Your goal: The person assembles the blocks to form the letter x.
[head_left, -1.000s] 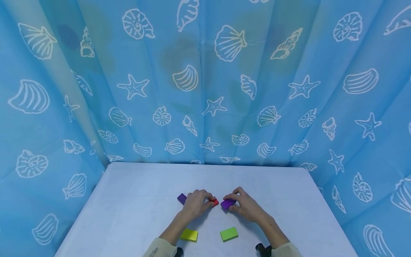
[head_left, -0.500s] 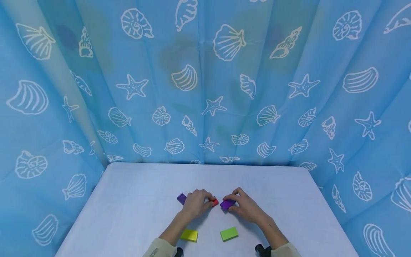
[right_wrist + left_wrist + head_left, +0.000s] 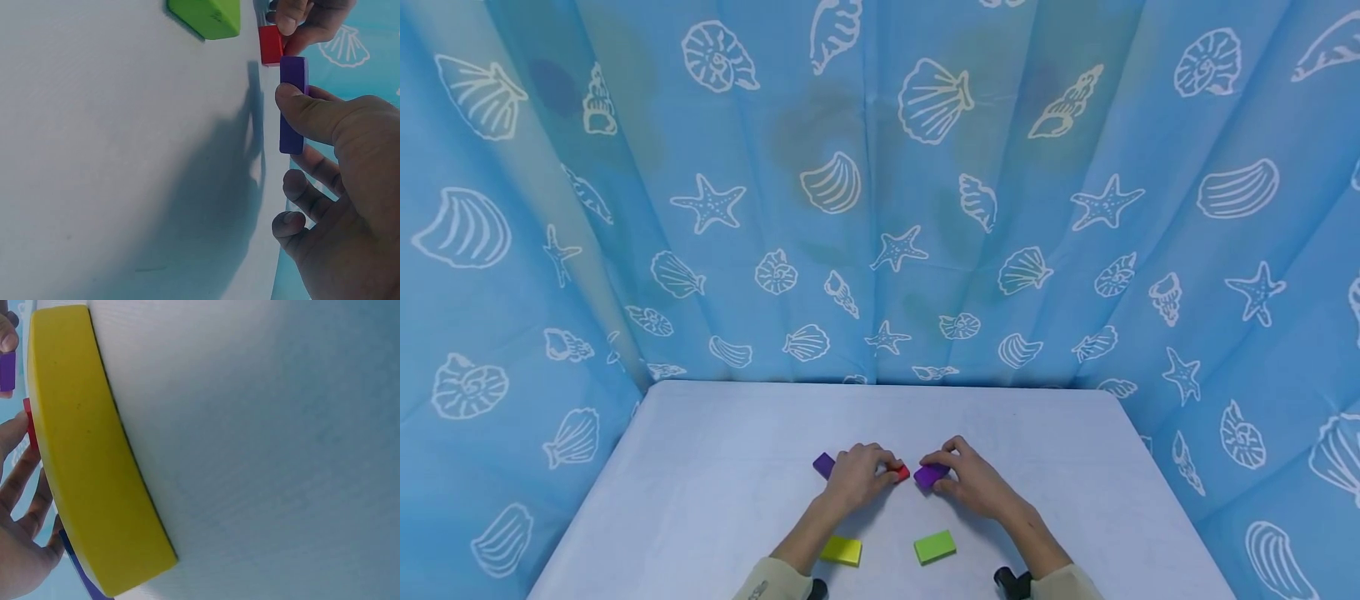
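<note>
Narrowly pinching purple block [image 3: 928,477] by near and far sides in right hand [image 3: 979,486], red block [image 3: 904,473] in left hand [image 3: 854,477] — probably feeling light, stiff.

Noted a faint leftward slide of the blue curtain [image 3: 880,200] in the head view against a second ago; logged a slight dip of curtain and white table [image 3: 737,425] since half a second ago; found right hand [image 3: 979,483], its purple block [image 3: 929,477], right sleeve [image 3: 1063,585] and black wrist device [image 3: 1012,582] a hair further left in frame; could not separate camera drift from hand movement
</note>
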`<control>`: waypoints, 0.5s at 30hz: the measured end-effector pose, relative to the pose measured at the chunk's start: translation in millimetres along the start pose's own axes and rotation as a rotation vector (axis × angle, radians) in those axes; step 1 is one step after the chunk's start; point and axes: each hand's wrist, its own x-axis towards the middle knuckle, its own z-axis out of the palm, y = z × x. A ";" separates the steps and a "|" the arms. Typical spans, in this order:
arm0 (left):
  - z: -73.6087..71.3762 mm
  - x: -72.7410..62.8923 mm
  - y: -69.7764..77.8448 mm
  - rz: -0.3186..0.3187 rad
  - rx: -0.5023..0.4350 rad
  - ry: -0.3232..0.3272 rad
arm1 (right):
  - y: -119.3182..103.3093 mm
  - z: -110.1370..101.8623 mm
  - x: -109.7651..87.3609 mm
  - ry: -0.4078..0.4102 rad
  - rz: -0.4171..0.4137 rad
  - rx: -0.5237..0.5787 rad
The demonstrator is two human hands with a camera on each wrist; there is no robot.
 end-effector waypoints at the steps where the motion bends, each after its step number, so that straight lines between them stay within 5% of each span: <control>1: -0.1 0.1 0.0 0.000 0.001 -0.001 | 0.4 0.3 1.0 0.002 0.001 -0.003; 15: 0.2 0.7 -0.4 0.007 0.011 -0.002 | -0.6 0.4 9.9 0.033 -0.015 -0.014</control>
